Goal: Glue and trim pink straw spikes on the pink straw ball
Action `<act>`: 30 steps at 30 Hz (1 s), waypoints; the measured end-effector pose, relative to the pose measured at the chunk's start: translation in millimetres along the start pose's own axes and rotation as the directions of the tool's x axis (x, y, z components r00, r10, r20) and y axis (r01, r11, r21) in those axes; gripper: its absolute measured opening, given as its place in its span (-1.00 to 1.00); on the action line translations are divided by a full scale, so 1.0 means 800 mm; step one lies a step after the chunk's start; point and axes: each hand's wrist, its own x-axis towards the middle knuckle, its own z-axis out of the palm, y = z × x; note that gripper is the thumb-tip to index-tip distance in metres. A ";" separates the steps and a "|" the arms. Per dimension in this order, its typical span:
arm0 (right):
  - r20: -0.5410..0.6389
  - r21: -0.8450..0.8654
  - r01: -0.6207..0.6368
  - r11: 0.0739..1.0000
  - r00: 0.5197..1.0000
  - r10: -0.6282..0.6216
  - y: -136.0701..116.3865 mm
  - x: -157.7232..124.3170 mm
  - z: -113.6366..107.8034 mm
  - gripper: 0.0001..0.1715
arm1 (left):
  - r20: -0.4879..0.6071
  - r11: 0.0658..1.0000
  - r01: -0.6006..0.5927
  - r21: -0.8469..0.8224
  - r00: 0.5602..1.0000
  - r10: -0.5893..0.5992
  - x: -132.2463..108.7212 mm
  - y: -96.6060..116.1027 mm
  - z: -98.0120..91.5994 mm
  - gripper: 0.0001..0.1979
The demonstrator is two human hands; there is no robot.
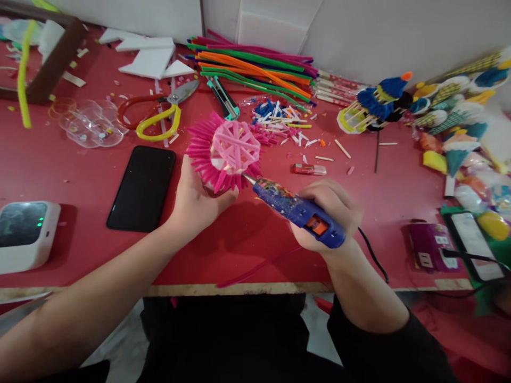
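My left hand is closed around the underside of a pink pipe-cleaner craft. Magenta fuzzy pieces fan out round its rim, and lighter pink strips cross its top. In my right hand is a blue hot glue gun, its body stained with paint or glue. The metal nozzle points up and left and meets the craft's lower right edge; whether it touches cannot be made out. My left fingertips are partly hidden beneath the craft.
Scissors, a green cutter and coloured pipe cleaners lie behind. A black phone is left of my hand. Right are a red lighter, a blue figure and a purple power socket. A black cord trails nearby.
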 end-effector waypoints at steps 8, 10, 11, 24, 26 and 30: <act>0.001 -0.026 -0.009 1.000 1.000 0.010 0.000 0.002 -0.001 -0.77 | -0.003 0.999 0.006 0.040 1.000 -0.006 -0.001 0.002 0.000 -0.32; 0.002 -0.022 -0.021 1.000 1.000 0.021 0.000 0.003 -0.001 -0.75 | -0.010 1.000 -0.003 0.022 1.000 0.003 0.000 0.001 0.000 -0.28; 0.000 -0.019 -0.025 1.000 1.000 0.025 0.000 0.003 -0.001 -0.74 | -0.018 1.000 -0.012 0.010 1.000 0.012 0.000 0.000 0.000 -0.27; -0.003 -0.055 -0.075 0.996 0.997 0.075 0.004 0.000 -0.004 -0.74 | 0.034 0.992 -0.121 0.032 0.992 0.120 0.001 -0.014 -0.003 -0.32; -0.007 -0.047 -0.081 0.996 0.997 0.081 0.004 0.000 -0.004 -0.72 | 0.036 0.991 -0.131 0.039 0.991 0.130 0.001 -0.015 -0.003 -0.32; -0.009 -0.052 -0.073 0.996 0.997 0.073 0.004 0.001 -0.003 -0.71 | 0.029 0.990 -0.134 0.041 0.991 0.133 0.002 -0.014 -0.003 -0.31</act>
